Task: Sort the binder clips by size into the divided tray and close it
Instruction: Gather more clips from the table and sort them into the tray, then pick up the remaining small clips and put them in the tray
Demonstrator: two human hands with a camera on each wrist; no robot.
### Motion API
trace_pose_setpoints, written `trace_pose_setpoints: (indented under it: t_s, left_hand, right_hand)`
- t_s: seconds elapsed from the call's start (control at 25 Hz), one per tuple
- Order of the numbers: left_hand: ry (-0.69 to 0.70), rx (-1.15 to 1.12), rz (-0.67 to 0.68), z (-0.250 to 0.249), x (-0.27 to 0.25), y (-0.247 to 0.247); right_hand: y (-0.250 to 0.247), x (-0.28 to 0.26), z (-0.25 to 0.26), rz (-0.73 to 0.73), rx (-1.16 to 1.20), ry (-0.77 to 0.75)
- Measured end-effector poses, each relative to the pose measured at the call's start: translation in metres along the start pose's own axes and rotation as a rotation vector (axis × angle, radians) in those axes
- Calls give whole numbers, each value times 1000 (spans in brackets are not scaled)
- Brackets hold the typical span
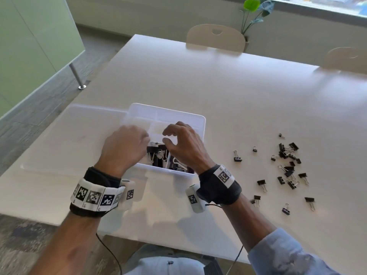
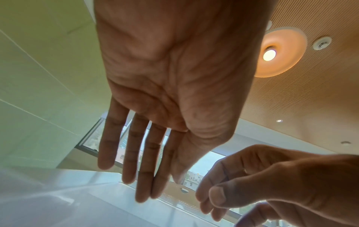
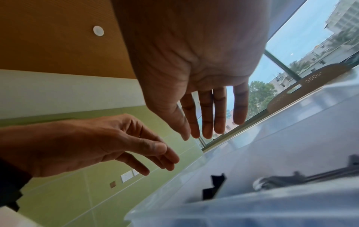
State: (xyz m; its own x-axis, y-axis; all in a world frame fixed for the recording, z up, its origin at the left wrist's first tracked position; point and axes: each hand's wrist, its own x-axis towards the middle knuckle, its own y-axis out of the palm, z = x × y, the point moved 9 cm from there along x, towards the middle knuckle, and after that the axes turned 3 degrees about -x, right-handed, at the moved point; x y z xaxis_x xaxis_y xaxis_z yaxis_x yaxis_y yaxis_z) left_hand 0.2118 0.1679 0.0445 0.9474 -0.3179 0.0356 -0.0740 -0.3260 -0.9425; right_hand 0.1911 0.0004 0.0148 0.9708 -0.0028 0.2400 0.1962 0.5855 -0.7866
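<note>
Both hands hover over the clear divided tray point(image 1: 198, 124) and cover much of its near compartments, so how many clips lie under them cannot be counted. The left hand point(image 1: 124, 144) shows only its back in the head view; the left wrist view shows its fingers point(image 2: 134, 153) straight and loose, holding nothing. The right hand point(image 1: 183, 144) is relaxed with fingers lightly curved and thumb apart, also holding nothing. Between the two hands, black binder clips point(image 1: 157, 154) with silver handles fill the tray's near compartments; the far compartments look pale and are hard to read. The tray's transparent lid point(image 1: 79, 124) lies open flat to the left, nearly lost against the white tabletop point(image 1: 218, 86). The tabletop's right edge is cut off. Loose binder clips point(image 1: 288, 167) of mixed sizes lie scattered to the right, well apart from the tray. Two pale chairs point(image 1: 215, 37) stand at the far side, with a potted plant point(image 1: 251, 14) behind, a green wall panel point(image 1: 29, 46) at left and a window at top right.
</note>
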Motion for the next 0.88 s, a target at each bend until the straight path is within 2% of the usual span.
trace_pose_setpoints:
  t_s: [0.16,0.32,0.44,0.6,0.88]
  left_hand:
    - [157,-55,30,-77,10,24]
    - [270,-82,124,-155,18,66]
    - [356,-93,194,-210,20,94]
    - [475,-137,214,-284,22,119]
    - [594,-87,303,-377,51,180]
  right_hand:
    - [-52,-34,-70,-60,9,144]
    - [-108,-77,-144,-130,-7,314]
    - [-147,-104,-190,-150,-16,379]
    - [-203,-135,-258,-223,-34,459]
    - [-265,-160,-360,-117,-151,604]
